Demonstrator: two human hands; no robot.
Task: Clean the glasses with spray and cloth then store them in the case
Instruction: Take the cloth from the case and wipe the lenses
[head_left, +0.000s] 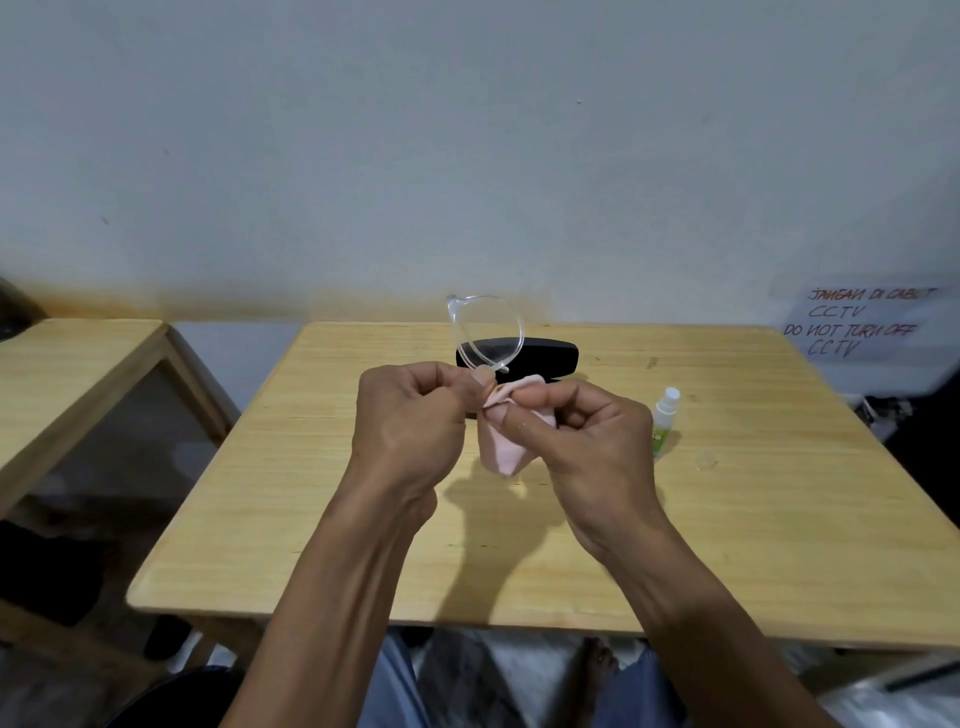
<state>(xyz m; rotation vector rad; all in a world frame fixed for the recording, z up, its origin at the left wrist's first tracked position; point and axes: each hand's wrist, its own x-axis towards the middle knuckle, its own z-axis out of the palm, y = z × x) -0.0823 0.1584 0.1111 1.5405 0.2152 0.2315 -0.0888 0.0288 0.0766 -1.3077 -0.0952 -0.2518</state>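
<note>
Pinched tight, both hands raised over the middle of the wooden table (727, 545). Left hand (410, 426) clamped on the clear-framed glasses (485, 332) near the bridge, one lens standing up free above the knuckles. Right hand (587, 441) closed around the pink cloth (498, 447), thumb and fingers apparently pressing it over the lower lens, hidden underneath. Held up off the wood, probably to keep the lenses from scraping. Black case (550, 353) lying shut just behind, spray bottle (665, 421) upright close beside the right hand. Plenty of bare tabletop on both sides, front edge well clear, room to swing back toward the case.
</note>
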